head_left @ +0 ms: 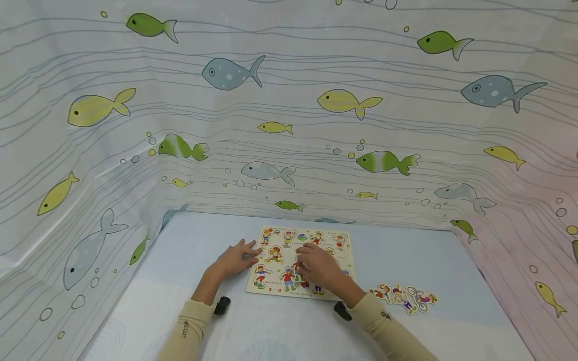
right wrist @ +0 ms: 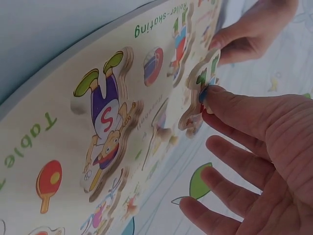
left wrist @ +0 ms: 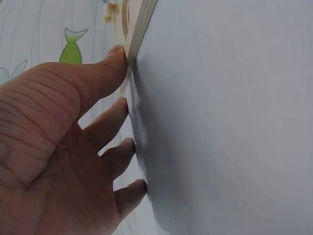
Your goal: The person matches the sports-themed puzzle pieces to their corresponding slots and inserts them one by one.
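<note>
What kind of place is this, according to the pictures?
Probably a small play or recording corner, not an ordinary room. A fish-printed curtain closes in three sides of a pale blue table, and a wooden peg puzzle board of sporting children lies on it, with loose puzzle pieces beside.

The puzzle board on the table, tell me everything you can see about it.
The puzzle board is a flat, pale, wood-look rectangle lying on the light blue table. It holds cut-out figures of children at sports, with green labels such as "Roller skating". The left hand rests straight fingers against its left edge. The right hand pinches one figure piece, tilted up from the board.
</note>
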Demonstrator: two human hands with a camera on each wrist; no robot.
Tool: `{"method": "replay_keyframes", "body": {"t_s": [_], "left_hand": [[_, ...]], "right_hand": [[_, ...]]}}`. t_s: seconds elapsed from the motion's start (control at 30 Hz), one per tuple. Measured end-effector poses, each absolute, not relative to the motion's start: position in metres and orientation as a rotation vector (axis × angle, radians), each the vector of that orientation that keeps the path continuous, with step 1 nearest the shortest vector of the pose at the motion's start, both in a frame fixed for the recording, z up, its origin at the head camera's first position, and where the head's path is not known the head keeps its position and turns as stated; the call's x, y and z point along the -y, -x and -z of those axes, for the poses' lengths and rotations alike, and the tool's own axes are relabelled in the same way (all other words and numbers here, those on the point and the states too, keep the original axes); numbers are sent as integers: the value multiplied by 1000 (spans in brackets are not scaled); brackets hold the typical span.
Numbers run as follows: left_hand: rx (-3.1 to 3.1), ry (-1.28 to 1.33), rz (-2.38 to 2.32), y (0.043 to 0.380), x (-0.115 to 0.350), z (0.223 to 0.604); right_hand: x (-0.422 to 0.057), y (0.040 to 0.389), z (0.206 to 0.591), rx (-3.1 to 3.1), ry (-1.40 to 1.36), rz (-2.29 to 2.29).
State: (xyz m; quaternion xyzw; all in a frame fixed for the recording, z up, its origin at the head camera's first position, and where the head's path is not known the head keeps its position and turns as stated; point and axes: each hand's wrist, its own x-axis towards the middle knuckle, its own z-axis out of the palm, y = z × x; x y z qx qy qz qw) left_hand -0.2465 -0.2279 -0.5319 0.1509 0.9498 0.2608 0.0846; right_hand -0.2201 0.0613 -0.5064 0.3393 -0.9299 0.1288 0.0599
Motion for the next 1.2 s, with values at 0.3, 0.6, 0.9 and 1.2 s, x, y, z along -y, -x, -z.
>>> {"method": "replay_keyframes", "body": {"t_s": [0.3, 0.6, 0.9, 1.2], "left_hand": [[-2837, -467, -781, 249, 229, 529], [-2824, -486, -789, 248, 226, 527], [-2828, -463, -778, 249, 227, 531], [-2824, -462, -787, 248, 229, 533]], "right_hand": [[-51, 223, 505, 2818, -1087, -441], [-39, 222, 514, 2895, -1080, -360], [-35, 220, 516, 2927, -1074, -336], [-34, 219, 521, 2932, -1077, -352]]}}
